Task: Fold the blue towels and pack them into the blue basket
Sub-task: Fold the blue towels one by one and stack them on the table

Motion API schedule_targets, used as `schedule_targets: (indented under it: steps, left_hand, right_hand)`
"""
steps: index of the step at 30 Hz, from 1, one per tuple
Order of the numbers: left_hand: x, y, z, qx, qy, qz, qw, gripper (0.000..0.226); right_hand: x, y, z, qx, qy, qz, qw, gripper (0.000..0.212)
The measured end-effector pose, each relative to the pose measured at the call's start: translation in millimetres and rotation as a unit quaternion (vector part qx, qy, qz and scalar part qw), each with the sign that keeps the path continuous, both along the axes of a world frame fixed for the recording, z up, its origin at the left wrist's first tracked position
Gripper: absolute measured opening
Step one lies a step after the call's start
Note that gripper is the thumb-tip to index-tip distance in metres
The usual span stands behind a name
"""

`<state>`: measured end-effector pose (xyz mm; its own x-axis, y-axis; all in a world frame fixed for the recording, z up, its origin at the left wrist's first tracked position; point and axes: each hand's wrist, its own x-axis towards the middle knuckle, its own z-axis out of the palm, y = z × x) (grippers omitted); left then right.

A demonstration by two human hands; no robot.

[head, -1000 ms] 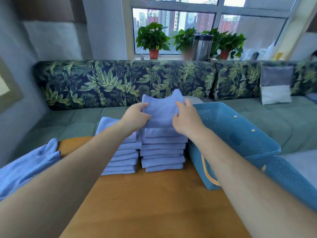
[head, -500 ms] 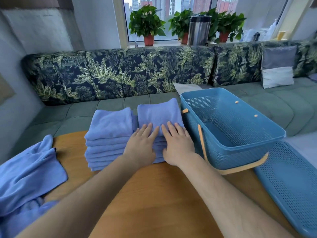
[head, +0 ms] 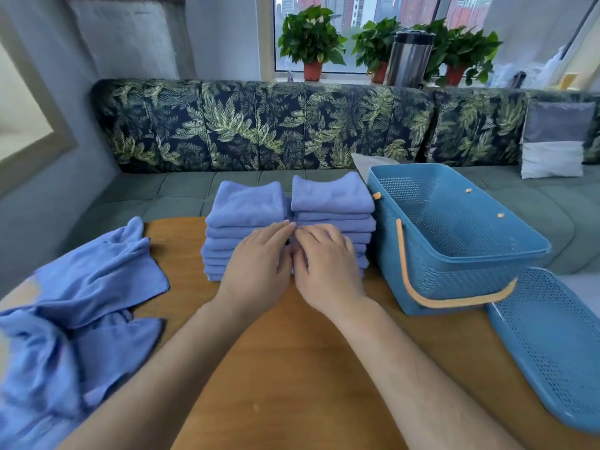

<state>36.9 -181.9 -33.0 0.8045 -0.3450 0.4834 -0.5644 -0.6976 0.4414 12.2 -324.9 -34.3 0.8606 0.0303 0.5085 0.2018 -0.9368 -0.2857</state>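
Two stacks of folded blue towels stand side by side at the far edge of the wooden table: the left stack (head: 245,207) and the right stack (head: 331,196). My left hand (head: 259,264) and my right hand (head: 324,264) lie flat against the near faces of the stacks, fingers straight, fingertips meeting at the gap between them. The blue basket (head: 454,267) with an orange handle stands empty just right of the right stack. Unfolded blue towels (head: 81,313) lie in a heap at the table's left.
The basket's perforated blue lid (head: 552,345) lies on the table (head: 292,368) at the right. Behind the table runs a green sofa with leaf-print cushions (head: 259,125). Potted plants and a steel flask stand on the windowsill.
One second ago both hands held a folded towel above the right stack. It now lies on top, and my hands have come down to the front faces of the stacks.
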Motion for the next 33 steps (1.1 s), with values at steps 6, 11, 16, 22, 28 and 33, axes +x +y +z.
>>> schedule_targets:
  steps: [6, 11, 16, 22, 28, 33]
  left_hand:
    - [-42.0, 85.4, -20.7, -0.008, 0.004, 0.109, 0.994, 0.041]
    - [-56.8, 153.1, -41.2, -0.001, 0.003, 0.172, 0.985, 0.038]
    - [-70.6, 227.3, -54.9, 0.038, 0.028, 0.270, 0.962, 0.040]
    - [-62.4, 296.5, -79.9, 0.060, 0.099, 0.400, 0.909, 0.066]
    - [-34.1, 325.8, -70.0, 0.004, 0.217, 0.391, 0.894, 0.033]
    - [-58.2, 299.9, -59.9, -0.074, 0.173, 0.261, 0.947, 0.021]
  right_hand:
    - [-13.9, 86.0, -20.0, 0.037, 0.054, 0.078, 0.995, 0.033]
    - [-13.5, 154.9, -34.3, 0.018, 0.097, 0.138, 0.986, 0.031]
    - [-14.4, 227.6, -37.1, -0.010, 0.111, 0.210, 0.971, 0.049]
    - [-19.1, 277.9, -51.5, -0.044, 0.139, 0.245, 0.958, 0.030]
    - [-21.2, 281.6, -64.6, -0.079, 0.179, 0.243, 0.950, 0.032]
    - [-13.2, 278.4, -57.5, 0.109, 0.272, 0.194, 0.936, 0.045]
